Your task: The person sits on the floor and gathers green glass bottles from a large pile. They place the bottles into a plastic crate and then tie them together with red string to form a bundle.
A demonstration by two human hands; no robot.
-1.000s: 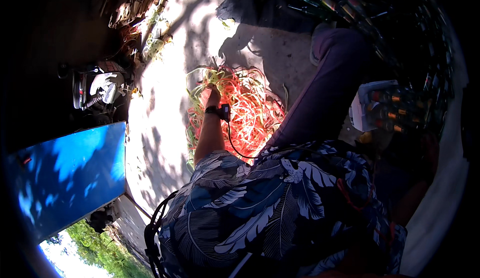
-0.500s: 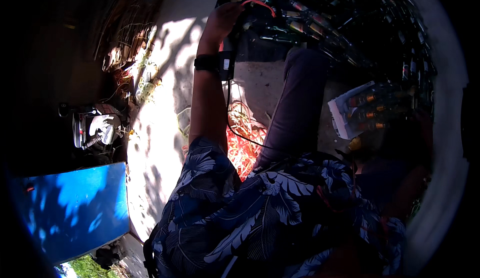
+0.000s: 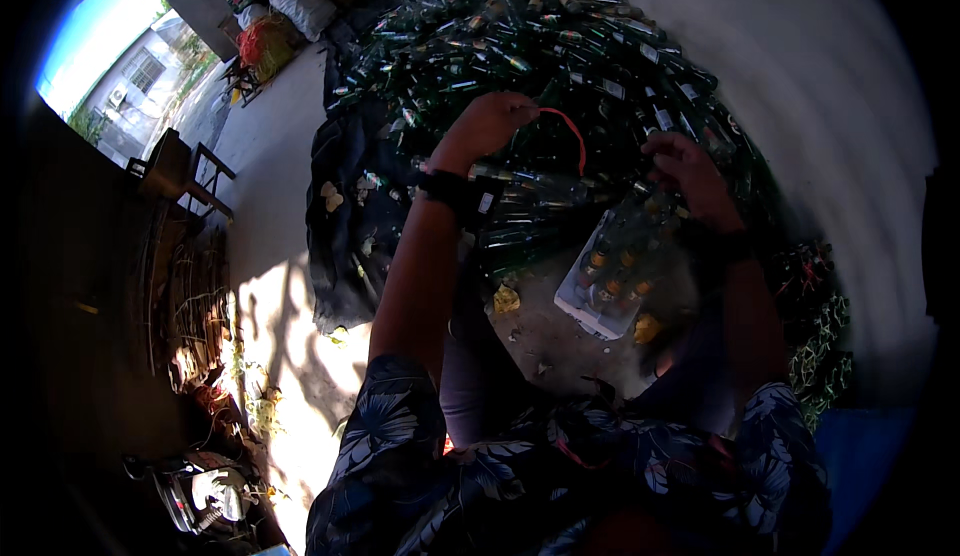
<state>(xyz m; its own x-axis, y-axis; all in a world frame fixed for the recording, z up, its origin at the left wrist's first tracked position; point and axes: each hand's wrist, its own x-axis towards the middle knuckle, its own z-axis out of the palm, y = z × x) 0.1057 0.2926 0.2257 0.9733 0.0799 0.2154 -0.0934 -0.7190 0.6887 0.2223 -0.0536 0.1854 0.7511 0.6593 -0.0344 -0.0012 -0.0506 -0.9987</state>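
Note:
A thin red plastic strip (image 3: 574,136) is pinched in my left hand (image 3: 487,130), and its free end curves down to the right over the bottles. My right hand (image 3: 692,180) hangs above the far end of a white tray (image 3: 586,322), its fingers loosely bent and apart, with nothing visible between them. Several clear bottles (image 3: 598,259) with orange-yellow labels are grouped on that tray, between my legs. Shade makes the bottle tops under my right hand hard to make out.
Ahead spreads a large heap of green glass bottles (image 3: 500,41), partly on a black sheet (image 3: 335,171). Wooden stools (image 3: 180,171) stand at the left near stacked sticks (image 3: 195,296). Filled sacks (image 3: 300,6) sit at the back. Yellow leaves (image 3: 506,299) lie nearby.
My view has swung left and up. My left hand has brought the red strip from the heap's left edge towards the tray. My right hand has come into view over the bottles.

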